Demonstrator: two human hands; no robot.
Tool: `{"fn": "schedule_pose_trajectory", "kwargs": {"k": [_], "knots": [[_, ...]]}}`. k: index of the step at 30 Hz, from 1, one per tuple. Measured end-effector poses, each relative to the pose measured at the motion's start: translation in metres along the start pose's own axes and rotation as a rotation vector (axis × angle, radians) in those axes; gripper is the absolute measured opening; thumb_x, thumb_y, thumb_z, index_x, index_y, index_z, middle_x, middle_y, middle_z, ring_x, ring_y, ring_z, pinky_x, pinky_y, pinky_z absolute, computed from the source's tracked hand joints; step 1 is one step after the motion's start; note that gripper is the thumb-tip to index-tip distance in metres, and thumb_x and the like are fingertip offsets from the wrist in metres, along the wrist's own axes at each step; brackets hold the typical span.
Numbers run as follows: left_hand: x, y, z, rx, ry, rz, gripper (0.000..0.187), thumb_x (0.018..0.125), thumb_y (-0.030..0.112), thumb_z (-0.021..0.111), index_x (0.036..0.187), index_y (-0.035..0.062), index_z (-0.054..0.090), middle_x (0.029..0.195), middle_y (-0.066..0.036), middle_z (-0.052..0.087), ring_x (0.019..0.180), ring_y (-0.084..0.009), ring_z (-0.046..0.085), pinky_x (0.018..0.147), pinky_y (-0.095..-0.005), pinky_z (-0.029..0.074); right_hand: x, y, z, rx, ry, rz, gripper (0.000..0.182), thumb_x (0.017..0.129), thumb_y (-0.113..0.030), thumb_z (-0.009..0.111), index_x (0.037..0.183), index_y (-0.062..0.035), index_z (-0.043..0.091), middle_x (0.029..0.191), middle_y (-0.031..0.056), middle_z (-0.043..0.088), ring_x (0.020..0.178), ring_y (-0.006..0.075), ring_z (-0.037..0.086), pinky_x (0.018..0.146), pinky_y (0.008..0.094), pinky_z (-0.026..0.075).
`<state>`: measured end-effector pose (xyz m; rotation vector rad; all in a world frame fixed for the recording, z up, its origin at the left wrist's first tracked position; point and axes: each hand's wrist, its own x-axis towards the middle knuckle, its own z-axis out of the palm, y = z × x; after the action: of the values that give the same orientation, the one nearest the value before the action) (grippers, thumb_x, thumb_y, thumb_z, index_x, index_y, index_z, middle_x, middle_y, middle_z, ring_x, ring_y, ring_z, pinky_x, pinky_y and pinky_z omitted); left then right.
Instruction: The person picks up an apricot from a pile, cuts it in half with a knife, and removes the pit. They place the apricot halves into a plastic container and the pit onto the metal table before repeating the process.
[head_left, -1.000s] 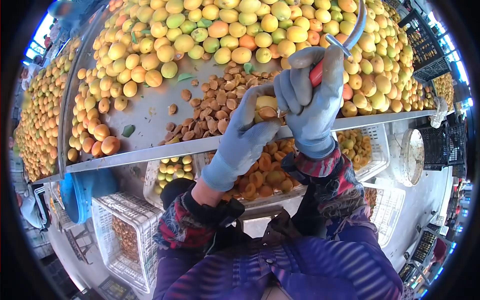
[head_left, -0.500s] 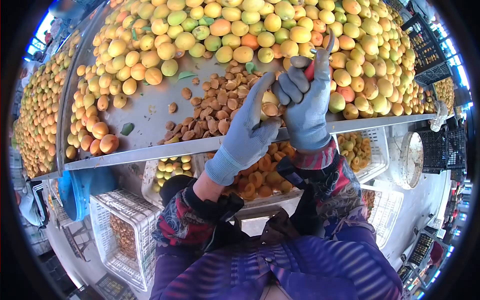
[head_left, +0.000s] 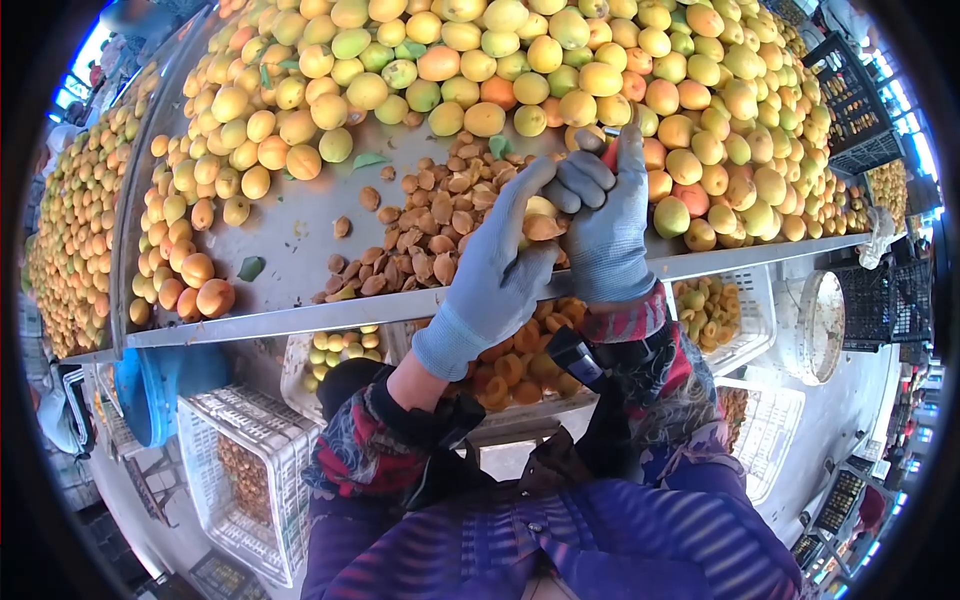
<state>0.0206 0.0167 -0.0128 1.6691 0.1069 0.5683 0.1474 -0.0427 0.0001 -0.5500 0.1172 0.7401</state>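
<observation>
Both hands wear grey-blue gloves and meet above the front edge of a metal table (head_left: 300,213). My left hand (head_left: 500,265) is closed round a yellow-orange apricot (head_left: 542,226), which shows between thumb and fingers. Beside it, my right hand (head_left: 605,220) is wrapped round a tool with a red handle (head_left: 610,153); only a little of the handle and metal shows above the fist. Brown apricot pits (head_left: 420,225) lie in a pile just behind my left hand. Whole yellow and orange apricots (head_left: 480,65) are heaped beyond both hands.
Under the table edge sits a container of halved apricots (head_left: 520,365). White crates (head_left: 275,425) stand lower left and right. A blue barrel (head_left: 150,395) is at left, a white bucket (head_left: 822,328) at right. Black crates (head_left: 845,90) stand far right.
My right hand has tipped, and the tool's curved metal tip, visible before, is now mostly hidden. The apricot stays in my left hand.
</observation>
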Motion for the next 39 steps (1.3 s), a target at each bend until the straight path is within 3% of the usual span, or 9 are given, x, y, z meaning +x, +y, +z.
{"fn": "schedule_pose_trajectory", "kwargs": {"k": [15,18,19,23,29,35,36,37,39], "knots": [[0.001,0.016,-0.006,-0.778,0.109,-0.378,0.047,0.091,0.004,0.051,0.136,0.0045,0.038,0.082,-0.001,0.049,0.058,-0.0076,0.042,0.050,-0.0206,0.033,-0.015,-0.018,0.006,-0.101,-0.302,-0.126,0.043,0.097,-0.041,0.045,0.084,-0.0027,0.060,0.052,-0.0090,0.025,0.042,0.0060,0.024,0.042,0.0232,0.024],[0.004,0.022,-0.006,-0.793,0.190,-0.379,0.043,0.094,0.012,0.052,0.134,0.0034,0.040,0.081,-0.001,0.052,0.056,-0.0078,0.042,0.048,-0.0208,0.033,-0.025,-0.013,0.005,-0.412,-0.315,-0.121,0.038,0.096,-0.038,0.045,0.090,-0.0028,0.058,0.054,-0.0058,0.033,0.043,0.0075,0.031,0.042,0.0245,0.029],[0.003,0.020,-0.007,-0.796,0.174,-0.379,0.043,0.094,0.012,0.052,0.134,0.0034,0.040,0.081,-0.001,0.052,0.056,-0.0078,0.042,0.048,-0.0208,0.033,-0.021,-0.012,-0.014,-0.981,-0.510,-0.437,0.030,0.095,-0.030,0.048,0.093,-0.0015,0.059,0.056,-0.0049,0.040,0.045,0.0076,0.038,0.044,0.0226,0.033],[-0.001,0.017,-0.007,-0.790,0.289,-0.468,0.042,0.097,0.024,0.050,0.132,0.0036,0.042,0.083,-0.001,0.056,0.055,-0.0091,0.046,0.050,-0.0229,0.038,-0.034,0.009,0.005,-0.944,-0.223,-0.117,0.026,0.088,-0.029,0.060,0.093,-0.0029,0.059,0.063,0.0027,0.055,0.053,0.0118,0.052,0.050,0.0234,0.039],[-0.018,-0.033,-0.020,-0.433,0.344,-0.181,0.040,0.098,0.028,0.047,0.131,0.0045,0.044,0.093,-0.003,0.057,0.071,-0.0115,0.054,0.062,-0.0258,0.046,-0.054,0.005,0.013,-1.663,-0.387,-0.390,0.036,0.083,-0.040,0.061,0.094,-0.0068,0.050,0.073,0.0183,0.061,0.073,0.0396,0.061,0.063,0.0463,0.047],[-0.023,-0.054,-0.037,0.142,0.221,-0.351,0.038,0.098,0.017,0.044,0.132,0.0026,0.043,0.115,-0.003,0.055,0.096,-0.0104,0.056,0.080,-0.0241,0.048,-0.047,0.005,-0.006,-1.694,-0.483,-0.588,0.028,0.079,-0.031,0.061,0.088,-0.0053,0.053,0.073,0.0179,0.061,0.070,0.0392,0.060,0.061,0.0463,0.047],[-0.023,-0.055,-0.025,-0.348,0.342,-0.075,0.033,0.097,0.017,0.046,0.126,0.0018,0.050,0.104,-0.002,0.059,0.085,-0.0098,0.055,0.071,-0.0227,0.046,-0.046,0.000,-0.005,-1.701,-0.488,-0.578,0.026,0.079,-0.028,0.062,0.087,-0.0051,0.054,0.073,0.0181,0.061,0.070,0.0397,0.060,0.060,0.0455,0.047],[-0.012,-0.008,-0.013,0.188,0.409,-0.068,0.031,0.097,0.019,0.047,0.123,0.0022,0.054,0.089,0.002,0.058,0.072,-0.0081,0.051,0.063,-0.0214,0.043,-0.048,-0.008,0.000,-1.710,-0.478,-0.628,0.025,0.078,-0.027,0.063,0.088,-0.0048,0.056,0.070,0.0166,0.060,0.067,0.0363,0.061,0.059,0.0430,0.047],[-0.007,0.018,-0.018,-0.494,0.375,-0.366,0.033,0.095,0.016,0.051,0.124,0.0019,0.053,0.081,0.004,0.054,0.067,-0.0058,0.046,0.061,-0.0190,0.041,-0.050,-0.034,-0.001,-1.688,-0.535,-0.766,0.026,0.077,-0.023,0.066,0.092,-0.0038,0.060,0.064,0.0115,0.057,0.060,0.0258,0.059,0.054,0.0363,0.046]]}}
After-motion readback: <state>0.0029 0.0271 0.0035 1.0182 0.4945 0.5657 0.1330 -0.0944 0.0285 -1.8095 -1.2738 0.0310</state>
